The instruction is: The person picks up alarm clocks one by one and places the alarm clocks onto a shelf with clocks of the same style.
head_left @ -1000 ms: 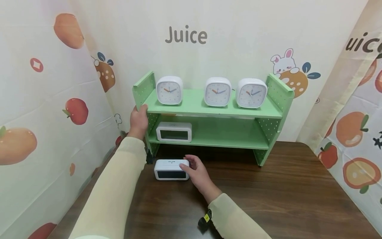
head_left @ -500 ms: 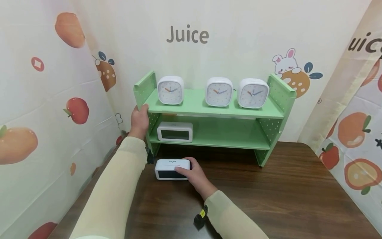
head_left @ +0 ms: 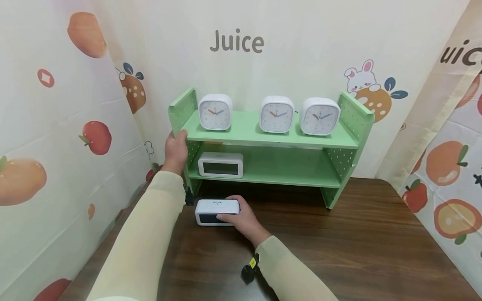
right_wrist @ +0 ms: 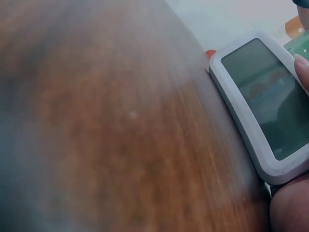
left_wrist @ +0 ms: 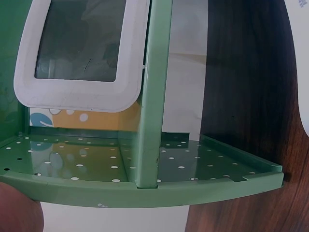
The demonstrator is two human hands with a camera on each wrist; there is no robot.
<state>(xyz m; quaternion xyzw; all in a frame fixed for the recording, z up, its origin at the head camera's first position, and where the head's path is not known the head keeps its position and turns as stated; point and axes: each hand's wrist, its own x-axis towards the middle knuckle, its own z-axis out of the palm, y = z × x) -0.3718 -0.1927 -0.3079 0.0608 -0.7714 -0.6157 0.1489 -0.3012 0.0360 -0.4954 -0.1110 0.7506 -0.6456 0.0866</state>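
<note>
My left hand (head_left: 175,151) grips the left side panel of a green two-tier shelf (head_left: 260,134), its thumb by the end of the top board. On the table in front of the shelf lies a white digital clock (head_left: 207,205) with a dark screen. Around its right end my right hand (head_left: 244,219) holds it, thumb across the front and fingers behind. That clock's screen (right_wrist: 265,96) also shows in the right wrist view. A second white digital clock (head_left: 220,157) stands at the left of the lower shelf, close up in the left wrist view.
Three white square alarm clocks stand on the top board: one at the left (head_left: 215,112), one right of the middle (head_left: 276,114) and one at the right (head_left: 320,116). The brown wooden table (head_left: 339,242) extends to the right. Fruit-printed curtains (head_left: 124,125) hang behind and at both sides.
My right hand has moved left along the front digital clock, its thumb now further across the screen, and has taken hold of it. The left hand stays on the shelf.
</note>
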